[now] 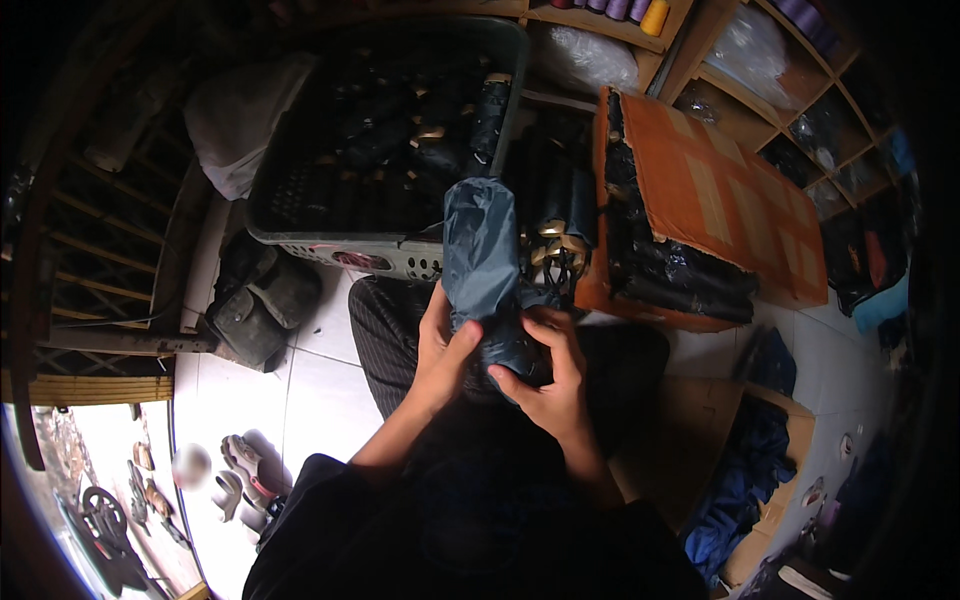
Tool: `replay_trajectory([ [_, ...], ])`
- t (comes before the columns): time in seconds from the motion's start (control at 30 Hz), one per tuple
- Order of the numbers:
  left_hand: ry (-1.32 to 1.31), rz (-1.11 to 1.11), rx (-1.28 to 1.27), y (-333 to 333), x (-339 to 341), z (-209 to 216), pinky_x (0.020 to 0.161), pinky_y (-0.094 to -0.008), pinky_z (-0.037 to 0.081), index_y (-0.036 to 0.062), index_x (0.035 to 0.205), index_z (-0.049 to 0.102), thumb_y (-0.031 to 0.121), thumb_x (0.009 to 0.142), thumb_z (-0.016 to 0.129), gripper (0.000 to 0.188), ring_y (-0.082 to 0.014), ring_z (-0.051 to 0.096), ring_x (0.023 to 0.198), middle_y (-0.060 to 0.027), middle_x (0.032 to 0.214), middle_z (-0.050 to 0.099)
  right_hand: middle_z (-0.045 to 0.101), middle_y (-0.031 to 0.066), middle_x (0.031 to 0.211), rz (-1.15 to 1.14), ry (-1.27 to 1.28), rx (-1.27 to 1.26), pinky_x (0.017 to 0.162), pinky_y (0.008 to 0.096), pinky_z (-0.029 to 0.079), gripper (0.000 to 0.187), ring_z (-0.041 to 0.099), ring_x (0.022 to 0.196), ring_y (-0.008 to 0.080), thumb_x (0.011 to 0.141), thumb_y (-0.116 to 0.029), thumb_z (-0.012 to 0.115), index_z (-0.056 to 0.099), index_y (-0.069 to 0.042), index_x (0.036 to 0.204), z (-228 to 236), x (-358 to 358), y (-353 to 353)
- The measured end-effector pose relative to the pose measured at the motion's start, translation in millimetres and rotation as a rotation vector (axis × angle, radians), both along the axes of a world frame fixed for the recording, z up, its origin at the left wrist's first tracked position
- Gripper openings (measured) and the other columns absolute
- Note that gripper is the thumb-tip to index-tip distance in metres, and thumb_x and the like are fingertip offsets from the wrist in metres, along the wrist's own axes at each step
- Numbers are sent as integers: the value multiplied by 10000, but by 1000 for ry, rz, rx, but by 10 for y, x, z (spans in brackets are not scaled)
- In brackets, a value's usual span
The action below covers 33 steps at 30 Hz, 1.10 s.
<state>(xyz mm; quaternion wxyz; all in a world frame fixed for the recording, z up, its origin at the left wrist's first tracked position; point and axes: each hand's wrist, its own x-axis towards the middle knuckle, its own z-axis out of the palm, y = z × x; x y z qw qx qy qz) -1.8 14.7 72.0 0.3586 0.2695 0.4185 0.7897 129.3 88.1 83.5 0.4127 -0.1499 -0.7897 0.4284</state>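
In front of my lap I hold a blue-grey, shiny fabric bundle that looks like a folded umbrella, its far end rounded and pointing away from me. My left hand grips its left side, thumb pressed on the fabric. On the near right side, my right hand has its thumb and fingers closed on the bunched near end. Beyond it stands a large dark crate filled with dark rolled bundles, some with gold-coloured ends. More such bundles stand just right of the crate.
A torn orange-brown carton of dark wrapped goods stands at right. Near right is an open box with blue cloth. A grey-green bag and sandals lie left. Shelves with thread spools rise behind.
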Motion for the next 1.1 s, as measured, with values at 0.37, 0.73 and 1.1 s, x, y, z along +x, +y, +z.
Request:
replay_trajectory([
  [0.37,-137,-35,-27,-9,191,-173,943,-335,439,-33,1280,443,514,907,534,669,-214,569,1080,-144,1198,571,547,190,1130,-38,46,-32,840,364,494,520,584,1015,288,659,-83,836,533,1,1073,-88,-21,-23],
  [0.73,-154,-81,-82,-67,262,-478,1055,-374,341,6,1365,381,576,956,334,703,-240,471,1234,-137,1358,472,542,180,1144,-46,41,-84,843,355,496,523,584,1028,274,667,-94,834,533,7,1082,-97,-30,6],
  [1.1,-99,-166,-33,-57,361,-416,1066,-363,323,18,1386,350,652,931,268,785,-236,434,1264,-121,1387,435,562,174,1106,-46,30,-167,833,357,491,524,595,1010,282,643,-84,840,523,0,1052,-142,65,-9],
])
